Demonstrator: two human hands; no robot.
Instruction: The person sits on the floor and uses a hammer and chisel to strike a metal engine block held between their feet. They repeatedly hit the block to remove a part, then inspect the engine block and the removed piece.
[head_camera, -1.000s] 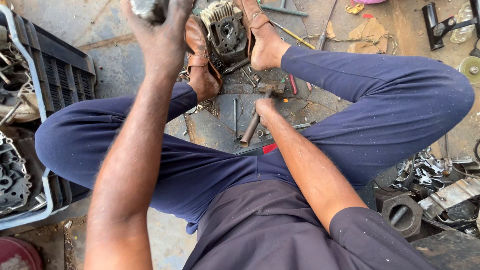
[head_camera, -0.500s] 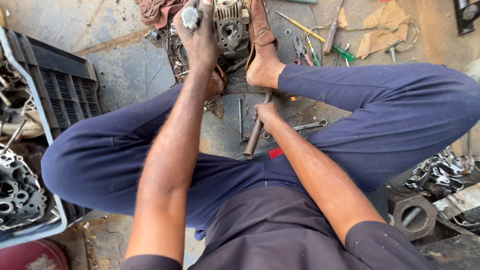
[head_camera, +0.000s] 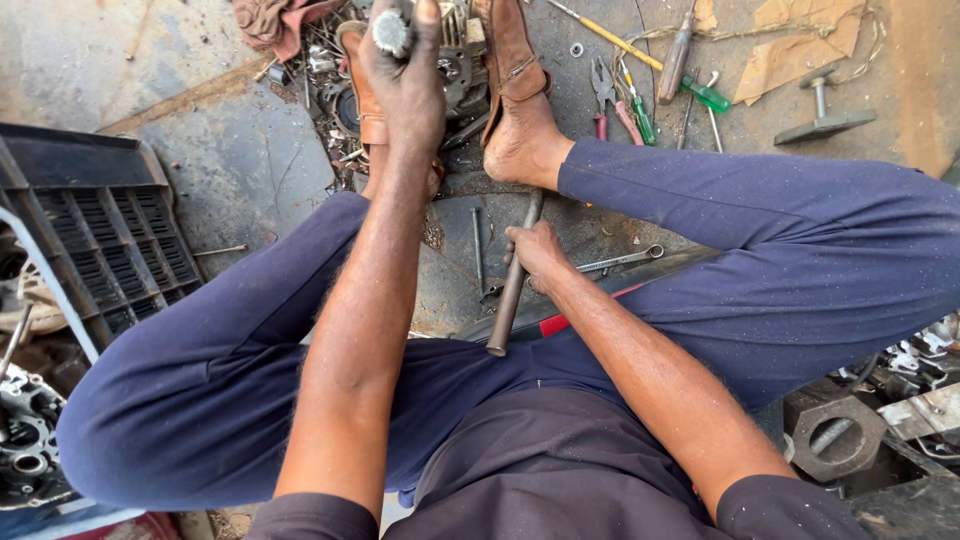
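My left hand (head_camera: 405, 80) is raised at the top middle and grips a small round metal part (head_camera: 390, 30) with a toothed face. Just beyond it a small engine block (head_camera: 460, 60) sits wedged between my two feet in brown sandals. My right hand (head_camera: 535, 255) rests low between my legs and is closed around a long grey metal rod (head_camera: 512, 285), which lies on the concrete floor pointing toward the engine. A thin bolt (head_camera: 477, 245) lies beside the rod and a spanner (head_camera: 620, 260) to its right.
A dark plastic crate (head_camera: 100, 235) with engine parts stands at the left. Pliers (head_camera: 605, 95), green-handled screwdrivers (head_camera: 690, 85) and a yellow tool lie at the top right, beside cardboard (head_camera: 800, 50). A large metal nut (head_camera: 835, 430) and scrap sit at the lower right. A cloth rag (head_camera: 275, 15) lies top left.
The view has shifted down, so the engine and feet sit higher. My left hand stays raised with the round part. My right hand has closed on the rod.
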